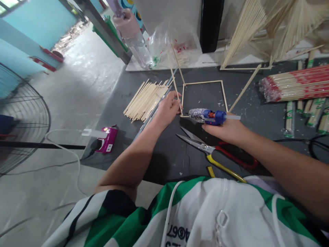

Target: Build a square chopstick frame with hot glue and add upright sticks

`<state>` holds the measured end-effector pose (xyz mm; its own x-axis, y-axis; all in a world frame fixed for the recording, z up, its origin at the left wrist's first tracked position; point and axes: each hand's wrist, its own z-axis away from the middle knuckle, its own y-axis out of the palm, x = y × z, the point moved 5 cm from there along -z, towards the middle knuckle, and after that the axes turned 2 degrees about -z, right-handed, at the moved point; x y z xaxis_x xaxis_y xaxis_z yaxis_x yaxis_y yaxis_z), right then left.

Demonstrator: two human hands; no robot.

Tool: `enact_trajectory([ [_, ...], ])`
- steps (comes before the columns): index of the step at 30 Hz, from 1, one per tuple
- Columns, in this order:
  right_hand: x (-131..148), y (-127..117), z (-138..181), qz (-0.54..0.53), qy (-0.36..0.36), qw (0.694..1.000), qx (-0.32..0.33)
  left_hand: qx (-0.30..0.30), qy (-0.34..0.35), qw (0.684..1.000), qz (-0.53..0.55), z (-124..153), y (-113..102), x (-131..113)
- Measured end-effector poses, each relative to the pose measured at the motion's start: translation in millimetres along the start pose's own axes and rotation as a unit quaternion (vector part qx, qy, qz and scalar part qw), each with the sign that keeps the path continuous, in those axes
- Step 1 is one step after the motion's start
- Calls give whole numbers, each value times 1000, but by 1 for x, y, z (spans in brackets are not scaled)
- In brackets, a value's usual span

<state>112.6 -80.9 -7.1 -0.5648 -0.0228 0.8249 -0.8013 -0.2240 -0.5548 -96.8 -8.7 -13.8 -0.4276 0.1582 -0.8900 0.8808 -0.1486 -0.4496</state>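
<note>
My left hand [167,109] pinches a thin wooden stick [174,81], which stands tilted at the near left corner of a square stick frame [204,82] on the dark table. Wrapped in my right hand [228,131] is a blue hot glue gun [216,117] with a clear glue stick out of its back. Its nozzle points left, toward that corner; whether it touches is too small to tell. Other sticks rise from the far left corner and the near right corner. Beside my left hand lies a pile of loose wooden sticks [146,101].
Large scissors [205,147] with red and yellow handles lie open below the glue gun. At left sits a magenta power adapter [108,140] with cables. A water bottle [137,43] and plastic bag [177,41] stand behind. Packaged sticks [295,82] and a woven stick structure [246,31] are right.
</note>
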Motion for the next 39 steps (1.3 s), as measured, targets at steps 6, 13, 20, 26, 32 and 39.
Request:
enact_trajectory([
  [6,11,7,-14,63,-1,997,45,3,0,1000,4,-1,2,0],
  [13,12,10,-21,108,9,992,63,0,4,1000,-22,-2,3,1],
  [20,15,5,-26,131,50,988,67,0,21,999,-33,-2,3,3],
  [26,14,-1,-17,165,62,983,54,7,21,1000,-21,-1,2,3],
  [32,14,1,-16,151,55,986,50,-1,24,999,-28,-3,2,7],
  [39,16,6,-18,118,31,990,64,-5,35,999,-30,-6,3,11],
])
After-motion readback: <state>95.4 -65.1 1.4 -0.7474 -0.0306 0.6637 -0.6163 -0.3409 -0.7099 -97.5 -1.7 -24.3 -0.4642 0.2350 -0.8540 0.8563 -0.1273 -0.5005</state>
